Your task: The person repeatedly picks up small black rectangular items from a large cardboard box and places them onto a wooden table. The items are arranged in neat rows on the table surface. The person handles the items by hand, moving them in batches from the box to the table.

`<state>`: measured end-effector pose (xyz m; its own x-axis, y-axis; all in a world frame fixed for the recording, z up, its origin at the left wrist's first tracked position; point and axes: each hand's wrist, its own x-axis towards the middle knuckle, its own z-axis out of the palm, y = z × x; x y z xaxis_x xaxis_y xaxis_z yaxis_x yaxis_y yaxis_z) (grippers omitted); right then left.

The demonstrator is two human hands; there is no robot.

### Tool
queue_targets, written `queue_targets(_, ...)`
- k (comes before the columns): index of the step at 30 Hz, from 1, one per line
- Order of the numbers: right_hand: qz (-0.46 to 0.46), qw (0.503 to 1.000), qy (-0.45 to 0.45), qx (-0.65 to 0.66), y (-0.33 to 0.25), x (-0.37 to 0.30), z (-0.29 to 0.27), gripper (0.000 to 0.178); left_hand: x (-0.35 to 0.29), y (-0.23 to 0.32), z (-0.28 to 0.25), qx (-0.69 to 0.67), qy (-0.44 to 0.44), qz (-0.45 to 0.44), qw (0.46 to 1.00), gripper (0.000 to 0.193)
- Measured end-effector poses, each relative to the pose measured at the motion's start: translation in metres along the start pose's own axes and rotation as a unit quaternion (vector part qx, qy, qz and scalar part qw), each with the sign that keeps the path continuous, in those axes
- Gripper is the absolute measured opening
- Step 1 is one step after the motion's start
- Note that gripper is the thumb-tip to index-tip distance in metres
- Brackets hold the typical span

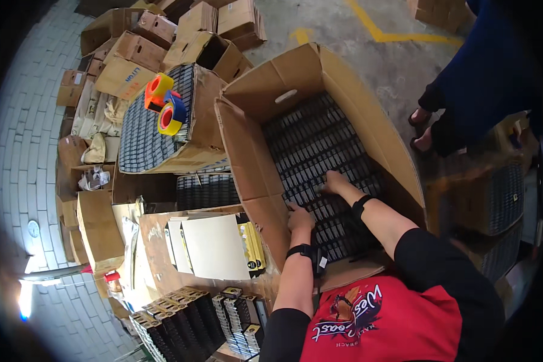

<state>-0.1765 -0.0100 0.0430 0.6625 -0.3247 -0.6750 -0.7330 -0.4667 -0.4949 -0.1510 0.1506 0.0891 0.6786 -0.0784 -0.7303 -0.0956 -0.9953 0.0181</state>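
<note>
both hands, left hand (300, 217) and right hand (334, 181), flat and unclenched on dark small packs (320, 145) inside open carton (368, 114)

Light was decent and even up top, glare flared at the lower left, edges went dark and bent, right side smeared.

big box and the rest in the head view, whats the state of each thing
big cardboard box: flaps open, packed with rows of small dark packs
left hand: flat on the packs
right hand: flat on the packs
tape dispensers: resting on a second filled box
second filled box: open, tilted
</note>
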Motion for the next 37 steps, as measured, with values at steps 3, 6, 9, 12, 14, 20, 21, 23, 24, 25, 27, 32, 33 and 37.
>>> queue_targets(3,0.002,1.0,-0.011,-0.014,-0.006,-0.002,0.0,0.066,0.007,-0.002,0.019,0.025,0.087,0.008,0.996,0.075)
queue_targets(6,0.001,1.0,-0.018,-0.012,-0.004,0.003,0.002,0.063,0.008,0.005,0.028,0.044,0.159,0.044,0.985,0.063)
queue_targets(9,0.008,1.0,-0.024,-0.006,-0.005,0.002,0.0,0.062,0.014,0.007,0.031,-0.02,0.203,0.056,0.977,0.053)
queue_targets(12,0.011,1.0,-0.027,-0.008,-0.007,0.002,-0.001,0.06,0.018,0.004,0.031,-0.106,0.23,0.047,0.966,0.047)
queue_targets(14,0.013,1.0,-0.026,-0.007,-0.005,0.003,0.0,0.06,0.021,0.003,0.021,-0.164,0.236,0.028,0.957,0.044)
queue_targets(20,0.007,0.999,-0.038,-0.016,-0.012,-0.002,-0.003,0.059,0.048,-0.017,0.022,-0.269,0.231,0.054,0.934,0.047)
queue_targets(21,0.004,0.999,-0.042,-0.027,-0.011,-0.003,-0.005,0.059,0.046,-0.016,0.025,-0.271,0.245,0.053,0.929,0.046)
queue_targets(23,-0.017,0.998,-0.01,-0.065,-0.01,-0.007,-0.009,0.052,0.049,-0.016,0.025,-0.264,0.268,0.047,0.925,0.044)
queue_targets(24,-0.039,0.995,0.032,-0.083,-0.012,-0.012,-0.018,0.05,0.053,-0.016,0.023,-0.256,0.272,0.046,0.926,0.042)
queue_targets(25,-0.054,0.991,0.069,-0.104,-0.013,-0.022,-0.029,0.047,0.054,-0.016,0.028,-0.247,0.269,0.046,0.93,0.04)
queue_targets(27,-0.023,0.982,-0.009,-0.188,-0.023,-0.048,-0.069,0.042,0.048,-0.005,0.019,-0.252,0.239,0.024,0.937,0.036)
queue_targets(32,0.004,0.835,-0.325,-0.443,0.0,-0.092,-0.041,0.033,0.043,-0.007,0.016,-0.299,0.221,0.005,0.928,0.035)
queue_targets(33,-0.028,0.844,-0.301,-0.444,0.028,-0.096,-0.02,0.035,0.042,-0.005,0.011,-0.297,0.196,-0.003,0.935,0.041)
queue_targets(37,-0.146,0.694,-0.449,-0.543,0.17,-0.021,0.097,0.046,0.033,-0.001,0.007,-0.253,0.263,-0.005,0.931,0.053)
